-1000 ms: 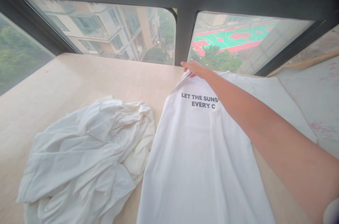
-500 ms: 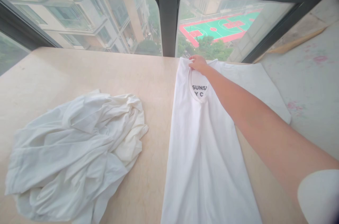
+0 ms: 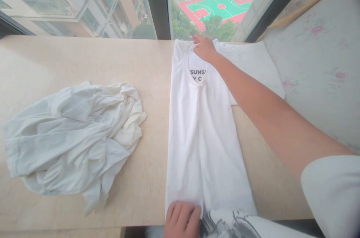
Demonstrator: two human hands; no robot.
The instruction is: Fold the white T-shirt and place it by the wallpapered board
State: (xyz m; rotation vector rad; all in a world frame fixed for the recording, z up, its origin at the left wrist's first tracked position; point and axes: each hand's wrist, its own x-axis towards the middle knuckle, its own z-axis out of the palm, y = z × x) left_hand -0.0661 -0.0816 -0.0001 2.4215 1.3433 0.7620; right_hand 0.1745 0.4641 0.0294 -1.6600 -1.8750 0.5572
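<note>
A white T-shirt lies lengthwise on the pale tabletop, one side folded in, with black lettering showing inside its collar. A sleeve spreads out to the right. At the far end, my right hand is over the collar, its fingers apart. My left hand is at the near end, fingers curled over the shirt's lower left part. Beside it, a dark printed design shows on white cloth at the table's near edge. A crumpled heap of white cloth lies to the left.
Windows with dark frames stand along the table's far edge. A wall with pink flower patterns borders the right side. The tabletop ends in a straight near edge at the bottom.
My view has tipped downward, bringing the near table edge in. My left hand has come into view on the shirt's near end. My right hand's fingers have loosened at the collar.
</note>
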